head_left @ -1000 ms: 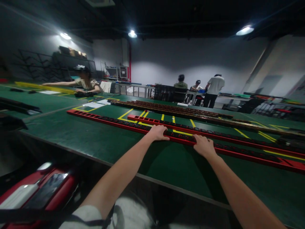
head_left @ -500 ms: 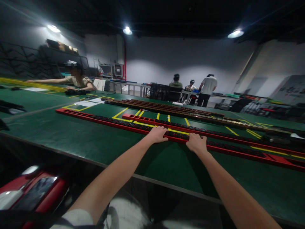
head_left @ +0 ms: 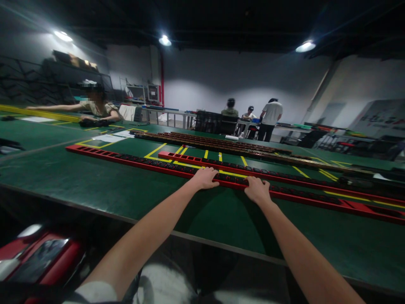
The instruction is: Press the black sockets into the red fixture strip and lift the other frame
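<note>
A long red rail with black pieces set along its channel (head_left: 232,184) lies across the green table in front of me. My left hand (head_left: 205,178) is closed over it, thumb at the near side and fingers over the top. A short way to the right, my right hand (head_left: 257,189) grips the same rail, its fingers curled over the far edge. Open slots without black pieces show at the rail's left end. Just behind lies a second red rail (head_left: 169,155), parallel and apart from my hands. The fingertips' undersides are hidden.
Behind the rails lie several long brown bars (head_left: 209,141) and white paper sheets (head_left: 109,138). Yellow tape marks the green table (head_left: 104,181). A co-worker (head_left: 99,105) sits at the left beside a yellow beam (head_left: 47,114). Other people are farther back.
The whole view has shifted slightly, with the scene a little farther left. Both hands keep their grip on the near rail, with no clear movement along it.
</note>
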Demonstrator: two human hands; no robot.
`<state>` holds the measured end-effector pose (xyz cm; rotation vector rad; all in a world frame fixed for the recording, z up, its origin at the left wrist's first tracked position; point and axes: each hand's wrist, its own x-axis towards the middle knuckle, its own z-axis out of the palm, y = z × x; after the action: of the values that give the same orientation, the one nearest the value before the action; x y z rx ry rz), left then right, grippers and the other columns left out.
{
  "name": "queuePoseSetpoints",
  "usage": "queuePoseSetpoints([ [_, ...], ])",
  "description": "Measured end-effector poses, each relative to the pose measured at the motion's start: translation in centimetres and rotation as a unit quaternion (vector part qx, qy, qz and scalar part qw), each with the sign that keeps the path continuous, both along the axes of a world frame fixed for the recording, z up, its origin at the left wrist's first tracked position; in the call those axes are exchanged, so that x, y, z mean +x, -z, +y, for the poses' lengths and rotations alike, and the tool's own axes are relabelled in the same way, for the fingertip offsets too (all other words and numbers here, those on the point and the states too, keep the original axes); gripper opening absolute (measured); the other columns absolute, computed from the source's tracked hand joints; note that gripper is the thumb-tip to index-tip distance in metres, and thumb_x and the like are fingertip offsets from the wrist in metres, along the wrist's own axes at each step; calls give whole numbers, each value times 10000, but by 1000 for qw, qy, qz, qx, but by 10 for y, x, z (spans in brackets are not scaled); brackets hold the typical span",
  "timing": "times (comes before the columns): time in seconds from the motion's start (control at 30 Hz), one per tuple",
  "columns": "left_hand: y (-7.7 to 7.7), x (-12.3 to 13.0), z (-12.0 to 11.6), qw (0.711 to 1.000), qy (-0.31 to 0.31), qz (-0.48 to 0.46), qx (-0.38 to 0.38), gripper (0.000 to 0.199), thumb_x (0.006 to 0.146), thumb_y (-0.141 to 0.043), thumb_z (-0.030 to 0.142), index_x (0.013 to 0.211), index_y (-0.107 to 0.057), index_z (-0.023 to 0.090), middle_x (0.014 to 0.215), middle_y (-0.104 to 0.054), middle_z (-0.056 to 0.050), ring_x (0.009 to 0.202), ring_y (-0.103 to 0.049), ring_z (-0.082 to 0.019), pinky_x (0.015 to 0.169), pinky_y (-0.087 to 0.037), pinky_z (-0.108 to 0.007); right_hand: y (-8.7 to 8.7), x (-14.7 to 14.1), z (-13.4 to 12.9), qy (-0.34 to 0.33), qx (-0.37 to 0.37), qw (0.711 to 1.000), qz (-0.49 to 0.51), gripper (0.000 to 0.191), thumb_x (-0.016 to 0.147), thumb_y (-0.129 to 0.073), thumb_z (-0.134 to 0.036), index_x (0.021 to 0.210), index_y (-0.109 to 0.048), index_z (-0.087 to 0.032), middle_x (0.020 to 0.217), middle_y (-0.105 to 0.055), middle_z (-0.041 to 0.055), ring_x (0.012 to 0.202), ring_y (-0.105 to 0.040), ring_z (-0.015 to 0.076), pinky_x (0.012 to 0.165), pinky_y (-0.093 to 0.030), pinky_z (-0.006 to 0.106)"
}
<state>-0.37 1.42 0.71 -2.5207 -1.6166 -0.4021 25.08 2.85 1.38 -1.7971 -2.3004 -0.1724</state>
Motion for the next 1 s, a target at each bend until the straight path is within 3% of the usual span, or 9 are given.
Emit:
queuePoseSetpoints([
  [0.17, 1, -1, 3, 1000, -13, 5, 14, 562, 893, -557, 578, 1306, -576, 198, 1228, -636, -119, 1130, -606, -295, 931, -497, -394, -2, 4, -3, -38, 7, 999, -24, 485, 827, -474, -205, 1294, -596, -161, 1282, -619, 148, 1215, -526, 302, 1074, -297, 542],
  [0.4, 0, -5, 9, 1000, -6, 6, 23, 540, 853, -608, 595, 1236, -620, 213, 1175, -666, -98, 1111, -621, -289, 922, -494, -396, -2, 15, 3, -93, 6, 993, -66, 528, 921, -503, -429, 1368, -544, -151, 1382, -571, 171, 1255, -515, 333, 1043, -355, 509],
  [0.67, -8, -24, 2, 999, -18, -32, -5, 516, 815, -647, 595, 1206, -660, 258, 1203, -674, -67, 1124, -623, -273, 960, -486, -381, 3, 4, -3, -131, 60, 988, -56, 475, 938, -552, -400, 1354, -534, -172, 1331, -620, 151, 1230, -547, 310, 1011, -371, 450],
  [0.83, -5, -31, 6, 995, -8, -97, -30, 438, 920, -497, 550, 1218, -684, 288, 1239, -687, -26, 1144, -625, -235, 964, -490, -335, 5, 0, -5, -114, 57, 991, -44, 510, 935, -553, -431, 1370, -520, -167, 1352, -605, 161, 1237, -543, 322, 1003, -380, 460],
  [1.0, -5, -24, 6, 992, -46, -109, -36, 374, 939, -457, 454, 1164, -706, 287, 1228, -700, -20, 1140, -630, -242, 954, -492, -348, 2, -1, -8, -106, 52, 993, -30, 521, 927, -568, -427, 1370, -525, -156, 1350, -608, 159, 1244, -544, 325, 1012, -387, 474],
])
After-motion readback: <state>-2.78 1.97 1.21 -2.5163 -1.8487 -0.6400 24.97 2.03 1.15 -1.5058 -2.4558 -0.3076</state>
